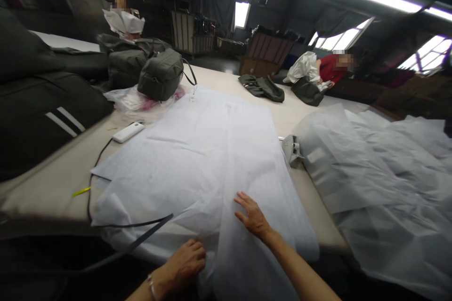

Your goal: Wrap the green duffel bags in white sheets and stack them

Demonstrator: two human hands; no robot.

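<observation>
Probably light, soft; white sheet (201,155) is best held by edges; right hand (253,216) spread, left hand (184,262) curled, pinch unclear.

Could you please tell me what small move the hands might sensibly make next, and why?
Perhaps the right hand could gently smooth the white sheet: that hand is spread on it, creases show across it, and the left hand is by its near edge.
</observation>
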